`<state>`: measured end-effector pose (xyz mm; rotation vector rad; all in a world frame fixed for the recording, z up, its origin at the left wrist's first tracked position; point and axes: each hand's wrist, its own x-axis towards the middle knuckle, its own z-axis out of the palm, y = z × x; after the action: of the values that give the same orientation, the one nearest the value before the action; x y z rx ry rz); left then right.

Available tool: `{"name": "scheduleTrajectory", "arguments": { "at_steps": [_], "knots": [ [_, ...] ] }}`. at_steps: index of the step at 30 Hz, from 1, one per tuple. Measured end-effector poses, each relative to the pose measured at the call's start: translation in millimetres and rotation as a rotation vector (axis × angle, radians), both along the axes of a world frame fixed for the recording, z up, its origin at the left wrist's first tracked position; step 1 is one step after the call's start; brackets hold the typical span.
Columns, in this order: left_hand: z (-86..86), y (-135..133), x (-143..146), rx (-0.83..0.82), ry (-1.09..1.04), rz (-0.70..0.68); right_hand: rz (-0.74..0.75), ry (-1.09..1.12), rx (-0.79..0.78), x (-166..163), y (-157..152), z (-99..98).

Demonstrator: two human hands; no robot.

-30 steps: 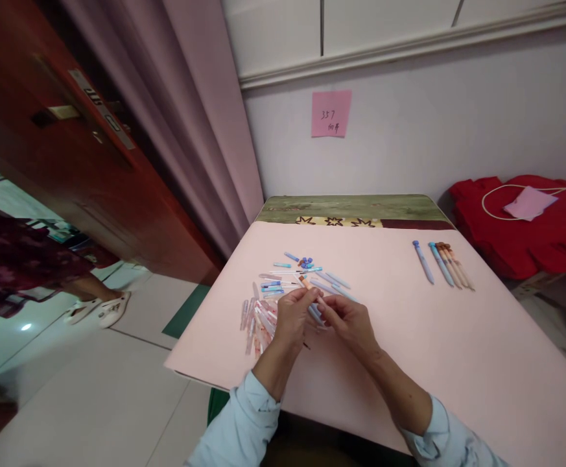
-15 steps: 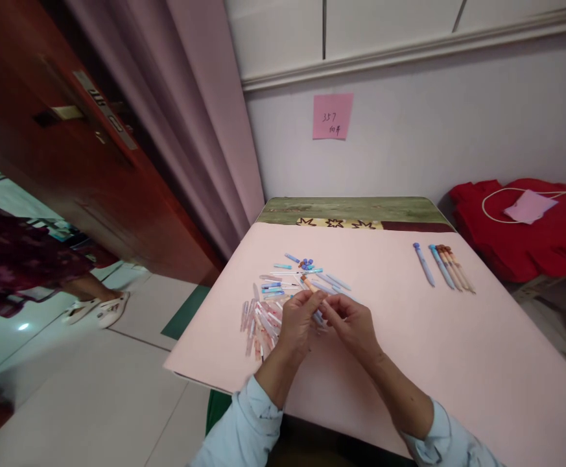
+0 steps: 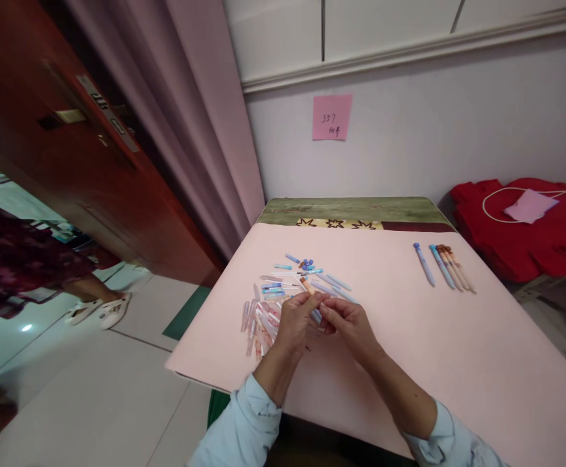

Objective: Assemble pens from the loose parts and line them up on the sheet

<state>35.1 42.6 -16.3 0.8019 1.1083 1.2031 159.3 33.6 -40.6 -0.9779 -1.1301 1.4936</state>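
Both my hands meet over a pink table top [image 3: 409,337], just in front of a heap of loose pen parts [image 3: 283,292]. My left hand [image 3: 296,321] is closed in a pinch on a pale blue pen barrel [image 3: 316,316] that shows between the two hands. My right hand [image 3: 348,324] is closed too, its fingertips on the same barrel from the right. The heap holds several blue, white and pink barrels, refills and small blue caps. Four or so assembled pens [image 3: 442,264] lie side by side at the far right of the table top.
A red cloth bundle [image 3: 520,220] with a white cord and a pink paper lies to the right of the table. A pink sticky note [image 3: 332,117] hangs on the wall. A curtain and a dark red door stand at the left, where another person's legs [image 3: 88,295] show.
My hands stay together at the same spot, only shifting their fingers a little on the pen barrel. The heap and the row of pens have not moved.
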Motion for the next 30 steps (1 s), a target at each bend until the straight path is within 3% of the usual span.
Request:
{"name": "scheduleTrajectory", "arguments": {
  "at_steps": [5, 10, 14, 25, 30],
  "knots": [
    [-6.9, -1.9, 3.4, -0.011, 0.029, 0.047, 0.015, -0.051, 0.027, 1.2, 2.5, -5.3],
    [-3.4, 3.7, -3.2, 0.039, 0.001, 0.165, -0.126, -0.408, 0.283, 8.9, 7.3, -13.7],
    [3.8, 7.6, -15.3, 0.008, -0.078, 0.267, -0.137, -0.548, 0.355, 11.1, 6.7, -17.5],
    [-6.4, 4.5, -18.5, -0.008, -0.157, 0.285, -0.055, -0.45, 0.309, 0.3, 2.5, -27.8],
    [-7.9, 2.0, -15.9, -0.01, -0.094, 0.206, -0.039, -0.457, 0.308, -1.3, 0.9, -22.5]
  ]
}}
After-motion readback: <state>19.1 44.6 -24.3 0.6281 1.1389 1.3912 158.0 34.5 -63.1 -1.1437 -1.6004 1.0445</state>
